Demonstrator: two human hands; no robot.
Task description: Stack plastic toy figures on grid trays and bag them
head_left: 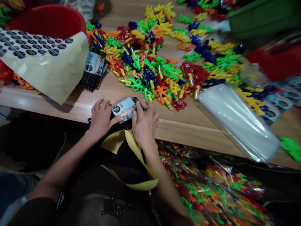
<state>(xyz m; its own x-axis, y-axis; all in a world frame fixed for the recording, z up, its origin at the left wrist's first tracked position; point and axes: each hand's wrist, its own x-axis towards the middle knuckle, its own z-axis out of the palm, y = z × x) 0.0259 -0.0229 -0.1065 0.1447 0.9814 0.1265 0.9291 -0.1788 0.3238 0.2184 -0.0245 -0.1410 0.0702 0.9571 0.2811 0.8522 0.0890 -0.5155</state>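
A light-blue printed card [122,108] with a black octagon sticker lies on black lattice plastic pieces [125,126] at the table's front edge. My left hand [100,119] grips the card's left side, its thumb resting on the lower edge. At the other side, my right hand [145,122] has its fingers pressed on the card's right edge. Yellow paper strips [135,146] lie below my hands, over my lap. Just up and left, a similar card [95,63] sits on another black lattice stack [90,82].
A sheet of black octagon stickers [58,69] drapes over a red tub [51,18]. Colourful plastic figures [150,67] cover the table's middle. Clear plastic bags [242,122] lie at right, near a green bin [263,18]. Bagged figures [207,194] are below the table edge.
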